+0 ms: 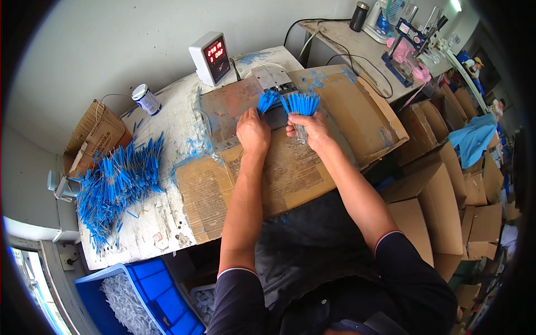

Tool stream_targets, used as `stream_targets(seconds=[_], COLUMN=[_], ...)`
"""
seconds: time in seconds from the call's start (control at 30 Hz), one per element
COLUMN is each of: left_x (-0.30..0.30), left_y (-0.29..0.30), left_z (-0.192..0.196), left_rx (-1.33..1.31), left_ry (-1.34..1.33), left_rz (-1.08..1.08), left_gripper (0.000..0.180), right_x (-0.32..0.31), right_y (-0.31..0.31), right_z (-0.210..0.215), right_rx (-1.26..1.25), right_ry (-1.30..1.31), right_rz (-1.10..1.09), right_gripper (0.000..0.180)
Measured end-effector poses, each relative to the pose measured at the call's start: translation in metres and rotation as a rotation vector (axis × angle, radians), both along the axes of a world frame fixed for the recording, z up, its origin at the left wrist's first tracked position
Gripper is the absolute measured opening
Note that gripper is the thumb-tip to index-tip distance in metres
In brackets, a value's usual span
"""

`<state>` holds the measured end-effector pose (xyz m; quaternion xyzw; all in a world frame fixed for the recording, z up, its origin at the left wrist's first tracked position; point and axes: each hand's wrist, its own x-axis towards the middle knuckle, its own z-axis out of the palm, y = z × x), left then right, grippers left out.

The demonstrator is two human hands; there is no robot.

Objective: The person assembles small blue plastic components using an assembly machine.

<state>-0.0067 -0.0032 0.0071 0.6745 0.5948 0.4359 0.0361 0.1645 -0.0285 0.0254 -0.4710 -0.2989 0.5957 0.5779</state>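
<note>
My left hand (pixel 252 133) is closed around a small bunch of blue-tipped sticks (pixel 267 101), their blue ends fanning upward. My right hand (pixel 312 128) grips a larger bunch of the same blue-tipped sticks (pixel 302 104), held upright. Both hands hover over a dark block (pixel 276 117) on a sheet of paint-stained cardboard (pixel 290 173) that covers the white worktable (pixel 167 223). A small metal device (pixel 272 78) sits just beyond the bunches.
A big heap of blue-tipped sticks (pixel 114 184) lies at the table's left. A counter with red digits (pixel 212 57) and a can (pixel 146 99) stand at the back. A blue bin (pixel 139 296) sits lower left. Cardboard boxes (pixel 441 206) crowd the right.
</note>
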Motion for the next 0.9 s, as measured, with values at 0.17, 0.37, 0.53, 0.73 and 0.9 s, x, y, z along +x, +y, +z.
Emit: stream_targets(seconds=[0.17,0.37,0.53,0.73,0.9], left_x=[0.0,-0.001,0.001,0.0,0.005], left_y=[0.003,0.004,-0.002,0.001,-0.002], left_z=[-0.005,-0.002,0.007,0.004,0.006], left_rx=[0.026,-0.119,-0.197,-0.168,-0.176], left_ry=[0.082,-0.072,-0.458,-0.674,-0.652], left_rz=[-0.021,0.08,-0.133,-0.224,-0.228], left_gripper=[0.016,0.013,0.016,0.014,0.012], right_x=[-0.008,-0.019,-0.031,-0.033,-0.031], right_y=[-0.006,-0.011,-0.015,-0.018,-0.025], right_z=[0.003,0.012,0.01,0.002,0.0], right_rx=[0.029,-0.004,-0.014,0.008,0.055], right_ry=[-0.063,-0.08,-0.311,-0.126,0.005], right_rz=[-0.022,0.008,0.157,0.063,0.071], right_gripper=[0.01,0.008,0.009,0.011,0.014])
